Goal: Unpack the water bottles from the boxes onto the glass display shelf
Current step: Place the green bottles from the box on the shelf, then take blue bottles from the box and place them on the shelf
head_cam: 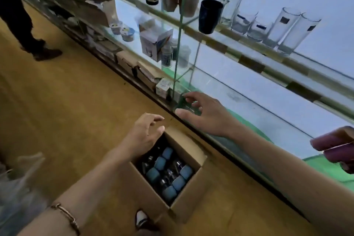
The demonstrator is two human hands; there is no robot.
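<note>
Cardboard box w/ 6 blue-capped bottles, both hands empty.

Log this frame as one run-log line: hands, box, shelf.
left hand: open, over box | right hand: open, at bottom shelf edge | box: open, blue-capped bottles inside

Bare shelf beyond glass divider

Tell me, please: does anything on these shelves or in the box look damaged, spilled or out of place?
Nothing looks spilled or broken. The one odd thing is the white carton on the middle glass shelf: its top flaps stand open and it sits askew. The blue-capped bottles stand packed in the open cardboard box on the floor.
</note>
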